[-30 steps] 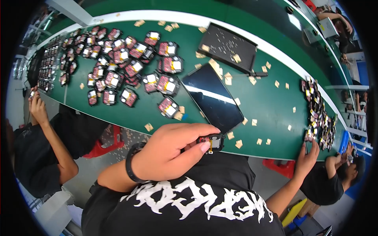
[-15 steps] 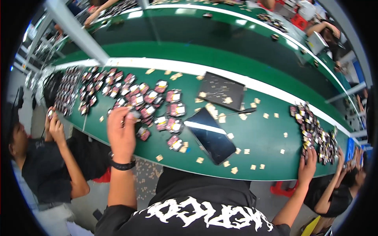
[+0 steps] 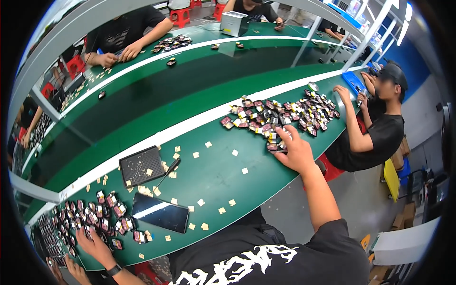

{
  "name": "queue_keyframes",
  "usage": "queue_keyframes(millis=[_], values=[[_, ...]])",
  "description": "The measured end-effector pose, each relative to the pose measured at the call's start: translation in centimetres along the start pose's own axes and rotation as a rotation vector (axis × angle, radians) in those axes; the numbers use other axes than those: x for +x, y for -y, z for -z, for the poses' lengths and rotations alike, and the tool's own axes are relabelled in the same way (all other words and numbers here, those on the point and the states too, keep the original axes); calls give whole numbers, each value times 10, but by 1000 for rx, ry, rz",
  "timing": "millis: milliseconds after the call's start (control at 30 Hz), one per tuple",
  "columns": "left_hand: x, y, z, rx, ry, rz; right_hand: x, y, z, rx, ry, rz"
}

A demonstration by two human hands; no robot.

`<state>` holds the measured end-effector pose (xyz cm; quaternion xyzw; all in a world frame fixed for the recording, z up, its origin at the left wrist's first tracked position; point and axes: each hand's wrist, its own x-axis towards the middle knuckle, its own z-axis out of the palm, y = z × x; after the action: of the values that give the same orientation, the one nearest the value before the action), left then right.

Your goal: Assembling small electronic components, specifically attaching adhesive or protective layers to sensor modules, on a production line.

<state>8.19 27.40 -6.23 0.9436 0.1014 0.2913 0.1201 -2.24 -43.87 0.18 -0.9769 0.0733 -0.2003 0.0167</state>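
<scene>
My right hand [image 3: 295, 151] reaches to the near edge of a heap of small black cases with pink labels and white-yellow tabs [image 3: 285, 111]. Its thumb and fingers are apart, curved around a case or two at that edge; whether it grips one is not clear. At the lower left my left hand [image 3: 96, 247], with a dark wristband, lies over another group of the same cases [image 3: 121, 225]. Its fingers are stretched and slightly spread, the tips at the cases. What lies under its palm is hidden.
Between the groups lie a dark tablet-like slab [image 3: 160, 212], a black tray [image 3: 141, 166], a dark-handled tool [image 3: 172, 167] and scattered small beige squares [image 3: 201, 202]. A white rail [image 3: 156, 138] edges the green table [image 3: 251, 187]. A co-worker [image 3: 375, 128] sits at right; others work across.
The view has swung right, bringing the right-hand heap to the centre. My left hand, earlier raised with pinched fingers, is now lower with fingers stretched. My right hand stays at the heap's near edge.
</scene>
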Motion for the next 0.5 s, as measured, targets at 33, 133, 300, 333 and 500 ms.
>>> queue_keyframes(millis=[33,133,300,333,500], values=[[-2,-9,12,1,-13,-8,3,1,2,45,24,-8],[-9,-52,31,17,-85,-97,-2,-10,0,145,-38,17],[-18,-165,53,-429,198,-257,-5,-14,-4,166,-63,-54],[-12,-195,58,-494,304,-359,-4,-14,-3,145,-54,-55],[21,-352,45,-665,713,-936,-5,-13,-1,125,-105,-85]])
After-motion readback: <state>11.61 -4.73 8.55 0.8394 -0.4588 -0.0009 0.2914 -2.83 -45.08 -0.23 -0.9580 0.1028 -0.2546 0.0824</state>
